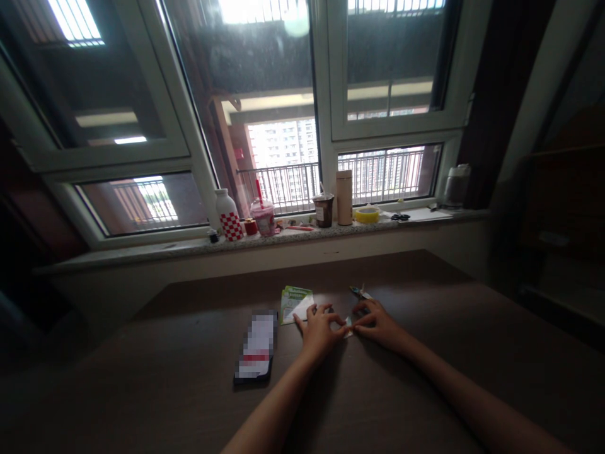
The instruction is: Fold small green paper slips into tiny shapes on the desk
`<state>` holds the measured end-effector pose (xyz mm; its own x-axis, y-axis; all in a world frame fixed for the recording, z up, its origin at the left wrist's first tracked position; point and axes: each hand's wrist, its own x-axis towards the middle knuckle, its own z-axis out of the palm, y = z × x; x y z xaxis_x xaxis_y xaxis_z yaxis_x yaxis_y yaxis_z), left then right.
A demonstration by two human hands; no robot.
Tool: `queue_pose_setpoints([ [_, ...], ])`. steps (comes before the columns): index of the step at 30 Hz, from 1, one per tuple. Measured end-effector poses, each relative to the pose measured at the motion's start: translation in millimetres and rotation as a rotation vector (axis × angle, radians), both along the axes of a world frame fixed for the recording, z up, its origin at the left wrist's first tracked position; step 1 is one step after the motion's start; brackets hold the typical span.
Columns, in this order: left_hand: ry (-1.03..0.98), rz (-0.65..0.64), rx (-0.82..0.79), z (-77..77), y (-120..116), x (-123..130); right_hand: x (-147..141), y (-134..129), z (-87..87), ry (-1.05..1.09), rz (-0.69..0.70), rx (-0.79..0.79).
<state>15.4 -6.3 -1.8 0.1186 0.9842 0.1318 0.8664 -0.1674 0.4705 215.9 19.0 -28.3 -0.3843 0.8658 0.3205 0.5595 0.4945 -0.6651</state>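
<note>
My left hand (321, 331) and my right hand (380, 326) are close together over the brown table (198, 353). Thumb and index finger of each come together at a small whitish piece (348, 332), perhaps paper, lying between them; its kind is too small to make out. Several green and white printed cards (289, 296) lie just beyond my left hand, with a plain white piece (304, 309) on top, partly covered by the fingers. Past my right fingertips lies a small, pointed, dark and pale object (358, 292), partly hidden.
A phone (256, 347) with a blurred screen lies left of my left hand. On the window sill (189, 248) stand a checkered bottle (230, 215), a pink drink cup (263, 217), a dark drink cup (323, 210), a tan flask (345, 198), yellow tape (367, 215) and black scissors (401, 217).
</note>
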Motion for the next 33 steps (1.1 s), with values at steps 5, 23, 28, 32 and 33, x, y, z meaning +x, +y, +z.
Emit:
queue_pose_setpoints([
  [5, 0.013, -0.010, -0.007, 2.9, -2.1, 0.5, -2.0, 2.7, -4.5, -0.012, -0.055, 0.033],
  [23, 0.035, -0.005, -0.031, 5.1, -3.3, 1.6, 2.9, 4.7, -6.3, 0.087, -0.088, 0.037],
  [28, 0.036, -0.013, -0.036, 5.2, -3.5, 1.0, 0.3, 3.9, -7.5, 0.029, -0.069, 0.065],
  [32, 0.022, -0.017, -0.017, 2.4, -1.8, 0.3, -3.8, 4.6, -7.9, -0.030, -0.121, 0.096],
  [33, 0.019, -0.018, -0.015, 1.6, -1.3, 0.2, -4.7, 5.1, -7.6, -0.040, -0.137, 0.102],
])
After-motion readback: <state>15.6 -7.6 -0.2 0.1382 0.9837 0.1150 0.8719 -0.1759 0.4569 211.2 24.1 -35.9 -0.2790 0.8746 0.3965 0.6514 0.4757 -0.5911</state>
